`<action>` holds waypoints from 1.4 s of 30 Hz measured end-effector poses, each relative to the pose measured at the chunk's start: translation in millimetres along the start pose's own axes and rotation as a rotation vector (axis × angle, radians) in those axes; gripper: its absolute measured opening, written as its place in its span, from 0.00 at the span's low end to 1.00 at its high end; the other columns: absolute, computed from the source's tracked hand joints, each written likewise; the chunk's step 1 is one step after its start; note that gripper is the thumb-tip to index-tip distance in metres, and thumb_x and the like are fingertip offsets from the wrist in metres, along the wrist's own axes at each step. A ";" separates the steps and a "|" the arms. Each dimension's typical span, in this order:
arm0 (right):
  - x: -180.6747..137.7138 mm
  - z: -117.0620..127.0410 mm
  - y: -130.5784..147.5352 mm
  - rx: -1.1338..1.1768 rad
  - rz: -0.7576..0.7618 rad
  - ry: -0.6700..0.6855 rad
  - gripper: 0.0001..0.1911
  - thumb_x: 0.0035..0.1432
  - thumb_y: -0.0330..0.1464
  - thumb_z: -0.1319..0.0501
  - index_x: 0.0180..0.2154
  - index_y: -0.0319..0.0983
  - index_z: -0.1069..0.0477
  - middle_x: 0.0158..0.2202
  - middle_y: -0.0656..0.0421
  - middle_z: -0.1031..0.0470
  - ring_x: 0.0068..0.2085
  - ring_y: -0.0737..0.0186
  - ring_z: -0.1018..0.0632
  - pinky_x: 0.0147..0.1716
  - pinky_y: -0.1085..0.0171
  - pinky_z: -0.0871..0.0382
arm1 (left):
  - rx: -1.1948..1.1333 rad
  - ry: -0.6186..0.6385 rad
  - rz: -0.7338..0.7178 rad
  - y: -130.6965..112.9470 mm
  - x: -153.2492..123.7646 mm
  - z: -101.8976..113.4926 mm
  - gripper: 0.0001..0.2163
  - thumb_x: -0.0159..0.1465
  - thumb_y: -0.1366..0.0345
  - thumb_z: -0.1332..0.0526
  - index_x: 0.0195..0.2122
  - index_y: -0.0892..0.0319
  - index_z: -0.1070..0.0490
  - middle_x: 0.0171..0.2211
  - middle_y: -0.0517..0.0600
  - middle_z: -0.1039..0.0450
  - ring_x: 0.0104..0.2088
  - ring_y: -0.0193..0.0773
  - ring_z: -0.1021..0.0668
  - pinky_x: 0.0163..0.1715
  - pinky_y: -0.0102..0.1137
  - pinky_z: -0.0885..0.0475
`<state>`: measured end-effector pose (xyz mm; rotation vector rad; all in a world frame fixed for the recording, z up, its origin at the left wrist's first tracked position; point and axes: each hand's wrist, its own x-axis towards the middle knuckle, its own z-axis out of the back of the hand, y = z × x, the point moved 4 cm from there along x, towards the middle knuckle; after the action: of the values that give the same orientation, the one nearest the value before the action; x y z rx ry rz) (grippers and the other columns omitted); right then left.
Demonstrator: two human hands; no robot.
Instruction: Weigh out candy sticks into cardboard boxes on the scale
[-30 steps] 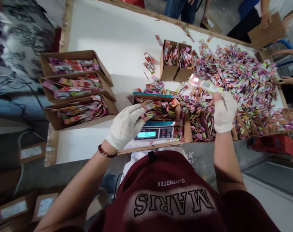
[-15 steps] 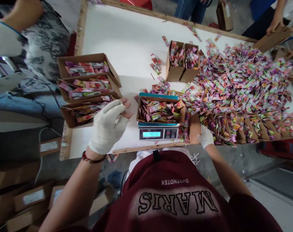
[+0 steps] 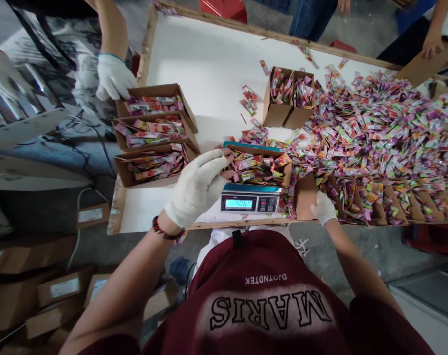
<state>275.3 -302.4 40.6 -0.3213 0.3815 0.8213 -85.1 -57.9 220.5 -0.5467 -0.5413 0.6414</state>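
Observation:
My left hand, in a white glove with bare fingertips, reaches over the left end of a cardboard box filled with small colourful packets. Its thumb and fingers are apart, and their tips touch or nearly touch the packets. Under that box is a digital scale with a lit display. My gloved right hand grips the near side of another cardboard box, first in the row to the right of the scale. Part of this hand's fingers is hidden.
Three filled boxes stand at the left, where a co-worker's gloved hand touches the farthest. Two more filled boxes stand beyond the scale. A wide heap of packets covers the right side. Another person's hand holds cardboard.
My left hand has moved right, from beside the scale to the box on it. The display reading has dropped slightly. A co-worker's hand has come to the far left box. My right hand stays put.

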 end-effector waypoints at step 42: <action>-47.4 74.1 27.7 0.011 0.097 -0.106 0.23 0.58 0.33 0.43 0.54 0.52 0.23 0.38 0.51 0.17 0.41 0.44 0.16 0.35 0.53 0.25 | 0.336 0.597 -0.046 1.7 -7.1 -92.2 0.10 0.64 0.74 0.41 0.39 0.59 0.20 0.38 0.58 0.18 0.42 0.47 0.18 0.40 0.39 0.27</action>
<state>240.0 -284.1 123.8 -0.2496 0.3039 0.9272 -33.8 -89.2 150.2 -0.3791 0.1159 0.4793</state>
